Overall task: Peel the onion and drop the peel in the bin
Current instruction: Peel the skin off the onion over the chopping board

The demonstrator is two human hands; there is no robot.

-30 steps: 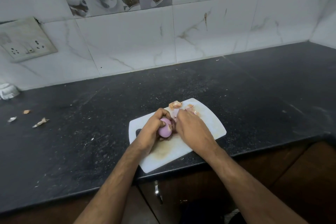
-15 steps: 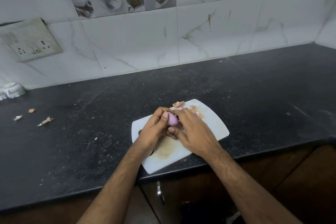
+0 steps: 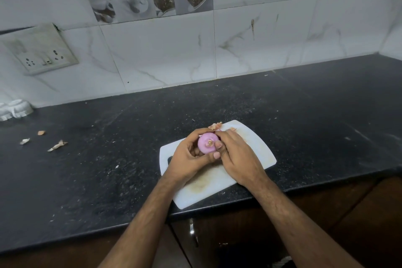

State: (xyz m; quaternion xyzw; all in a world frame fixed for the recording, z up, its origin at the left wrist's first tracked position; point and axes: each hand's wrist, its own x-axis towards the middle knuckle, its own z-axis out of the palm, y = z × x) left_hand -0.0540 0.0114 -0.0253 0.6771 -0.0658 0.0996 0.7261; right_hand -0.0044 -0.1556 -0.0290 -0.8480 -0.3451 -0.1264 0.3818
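Observation:
A small purple onion, mostly bare of skin, is held over the white cutting board with its root end facing me. My left hand cups it from the left and below. My right hand grips it from the right, thumb and fingertips pressed on its side. Bits of pinkish peel lie on the board's far edge behind my hands. No bin is in view.
The board sits near the front edge of a black stone counter. Loose peel scraps lie at the left. A white object stands by the tiled wall, below a switch socket. Brown cabinet doors hang below.
The onion has been turned in my hands, so its root end now faces up toward me. Both hands stay over the board.

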